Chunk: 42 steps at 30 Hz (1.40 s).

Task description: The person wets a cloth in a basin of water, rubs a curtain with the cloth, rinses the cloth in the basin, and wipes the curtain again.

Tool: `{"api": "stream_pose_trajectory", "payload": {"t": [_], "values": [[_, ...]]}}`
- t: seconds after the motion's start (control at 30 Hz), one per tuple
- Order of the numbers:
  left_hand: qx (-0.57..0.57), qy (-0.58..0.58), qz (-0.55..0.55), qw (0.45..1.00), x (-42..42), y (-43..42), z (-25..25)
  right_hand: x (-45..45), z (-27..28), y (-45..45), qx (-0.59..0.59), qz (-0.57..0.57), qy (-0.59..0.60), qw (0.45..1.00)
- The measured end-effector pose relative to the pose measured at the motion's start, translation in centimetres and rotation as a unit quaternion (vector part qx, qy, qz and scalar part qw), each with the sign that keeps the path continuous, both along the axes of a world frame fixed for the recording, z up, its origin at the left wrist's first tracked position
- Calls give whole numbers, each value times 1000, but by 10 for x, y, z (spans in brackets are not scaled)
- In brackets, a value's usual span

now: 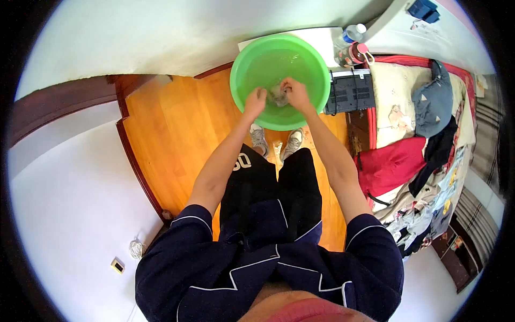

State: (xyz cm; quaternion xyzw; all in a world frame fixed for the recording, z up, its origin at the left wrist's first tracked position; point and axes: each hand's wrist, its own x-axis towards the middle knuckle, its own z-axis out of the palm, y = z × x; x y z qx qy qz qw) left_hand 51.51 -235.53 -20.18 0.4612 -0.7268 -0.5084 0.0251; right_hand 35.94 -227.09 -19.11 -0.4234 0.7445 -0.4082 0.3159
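A large green plastic basin (236,94) with water in it stands in front of me. Over the water, a small wet grey cloth (278,96) shows between my hands; its exact kind is too small to tell. My right hand (296,92) is closed in a pinch at the cloth's right edge. My left hand (256,102) is at its left, fingers curled and pressed together; what lies inside them is hidden. Both forearms reach in over the near rim of the basin.
Right of the basin are a black box-like device (351,92), a clear bottle (354,33) and a pink-lidded bottle (358,53). A bed at the right bears a red garment (394,165), a grey-blue cap-like item (433,102) and heaped clothes. Wooden flooring (177,139) lies at left.
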Motion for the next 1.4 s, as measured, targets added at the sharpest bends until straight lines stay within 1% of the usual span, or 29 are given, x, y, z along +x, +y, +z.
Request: {"api": "stream_pose_trajectory", "payload": {"t": [0.03,0.07,0.1,0.13,0.17,0.2,0.27,0.3,0.33,0.37,0.4,0.47,0.5,0.57,0.6,0.67,0.77,0.8,0.87,0.9,0.97,1.0,1.03,1.07,1.1,1.17,1.3,1.37,1.4], "values": [[71,29,90,993,-3,1,-6,5,7,0,-29,-29,-49,998],[142,55,178,972,-4,4,-11,11,14,1,-58,-59,-97,992],[146,55,172,973,-8,5,-2,16,21,2,-55,-65,-95,992],[282,77,216,932,-13,4,17,21,26,2,-67,-78,-151,983],[412,96,256,870,-18,4,35,26,31,1,-81,-90,-206,971],[413,96,252,870,-21,5,48,31,31,-1,-81,-93,-204,971],[527,201,246,788,-26,8,64,40,28,-3,-127,-99,-202,966],[528,200,242,789,-28,8,61,40,35,-3,-128,-102,-200,966],[502,218,268,793,-30,7,53,41,46,-2,-138,-101,-39,984],[475,236,293,796,-32,7,45,43,56,-1,-143,-97,124,977],[476,235,291,796,-33,5,36,49,58,2,-142,-99,124,977],[430,212,302,824,-34,1,22,60,57,8,-27,-121,225,966],[431,212,301,824,-37,2,24,64,53,7,-27,-122,226,966],[320,220,337,858,-44,4,26,71,43,6,1,-112,198,974],[320,219,337,858,-43,3,22,72,47,5,1,-112,197,974],[280,250,333,865,-41,4,15,73,55,6,-16,-91,103,990],[256,226,306,889,-41,1,31,69,59,7,-58,-75,49,994],[256,226,307,888,-40,0,34,68,57,8,-57,-74,49,994],[222,174,252,926,-37,-4,39,68,54,8,-68,-77,-20,994],[221,174,255,925,-36,-6,43,68,51,8,-69,-75,-22,995],[46,65,169,982,-37,-8,53,67,47,8,-55,-153,-44,986],[45,64,170,982,-37,-7,55,68,39,7,-55,-152,-45,986],[81,153,213,962,-38,-6,56,69,30,4,-79,-231,-187,952],[116,240,254,930,-38,-7,58,69,22,3,-100,-304,-324,890],[114,240,256,930,-35,-8,59,69,27,2,-100,-302,-325,891],[102,251,119,955,-24,-8,60,67,37,5,-140,-263,-206,932],[104,212,89,968,-8,-13,68,55,31,9,-93,-231,-210,945],[9,76,18,997,-4,-16,83,52,22,11,-138,-259,-248,923],[11,77,18,997,-4,-15,78,50,29,13,-136,-259,-247,924]]}}
